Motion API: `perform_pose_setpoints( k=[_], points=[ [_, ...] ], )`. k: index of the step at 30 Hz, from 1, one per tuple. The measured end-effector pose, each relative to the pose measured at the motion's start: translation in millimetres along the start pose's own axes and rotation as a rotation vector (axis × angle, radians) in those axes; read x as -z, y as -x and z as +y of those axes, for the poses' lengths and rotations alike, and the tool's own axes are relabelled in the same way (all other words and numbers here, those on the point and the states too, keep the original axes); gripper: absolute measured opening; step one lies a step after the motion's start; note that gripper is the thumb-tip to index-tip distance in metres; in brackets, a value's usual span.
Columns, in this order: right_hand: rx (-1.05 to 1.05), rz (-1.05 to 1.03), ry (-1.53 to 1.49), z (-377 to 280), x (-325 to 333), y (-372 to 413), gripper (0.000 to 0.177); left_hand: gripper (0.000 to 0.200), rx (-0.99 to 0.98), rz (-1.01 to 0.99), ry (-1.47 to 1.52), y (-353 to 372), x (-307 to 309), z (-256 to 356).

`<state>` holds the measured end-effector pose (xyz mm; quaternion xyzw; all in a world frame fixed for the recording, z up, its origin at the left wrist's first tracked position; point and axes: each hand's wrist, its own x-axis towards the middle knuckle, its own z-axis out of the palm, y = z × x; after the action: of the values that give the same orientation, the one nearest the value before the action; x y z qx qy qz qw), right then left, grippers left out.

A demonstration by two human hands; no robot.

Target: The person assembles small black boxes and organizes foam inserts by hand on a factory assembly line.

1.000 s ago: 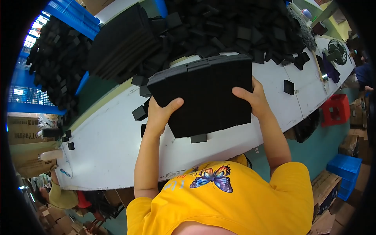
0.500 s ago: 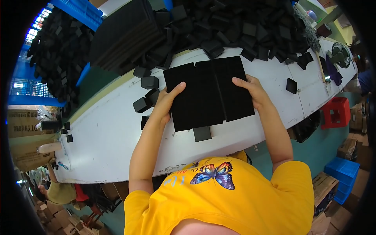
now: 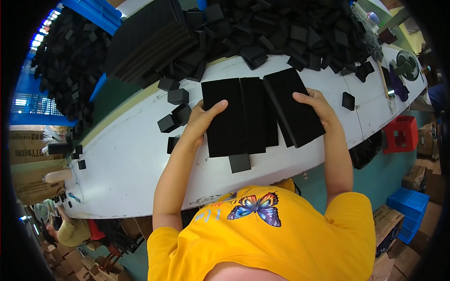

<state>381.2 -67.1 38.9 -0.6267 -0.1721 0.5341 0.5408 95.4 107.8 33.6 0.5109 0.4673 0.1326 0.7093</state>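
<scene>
Down on the white table point(image 3: 140, 178), three foam slabs point(image 3: 255, 112) were counted: the leftmost slab point(image 3: 225, 122) was grasped by the left hand point(image 3: 200, 121), the tilted rightmost slab point(image 3: 293, 107) by the right hand point(image 3: 319, 105); one small block point(image 3: 240, 162) lay nearby.

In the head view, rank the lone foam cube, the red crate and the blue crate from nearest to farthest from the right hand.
1. Lone foam cube, on the table, just right of the right hand.
2. Red crate, on the floor past the table edge.
3. Blue crate, floor, lower right.
</scene>
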Motion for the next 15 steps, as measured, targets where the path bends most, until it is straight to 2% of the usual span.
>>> perform_pose_setpoints(
  k=[5,9,12,15],
  points=[
    [0.018,-0.095,0.335,-29.5,9.9,-2.4,0.059,0.094,-0.003,-0.049,-0.087,0.5,2.3,1.4],
    [0.233,-0.194,0.746,-54.4,30.1,-15.4,0.065,0.095,0.007,-0.062,-0.136,-1.9,2.4,1.6],
    [0.291,-0.173,0.85,-68.9,44.9,-21.4,0.064,0.095,0.001,-0.067,-0.148,-1.2,0.7,5.1],
    [0.224,-0.221,0.912,-89.3,36.6,-14.7,0.068,0.097,-0.006,-0.092,-0.168,-1.5,1.1,7.2]
  ],
)
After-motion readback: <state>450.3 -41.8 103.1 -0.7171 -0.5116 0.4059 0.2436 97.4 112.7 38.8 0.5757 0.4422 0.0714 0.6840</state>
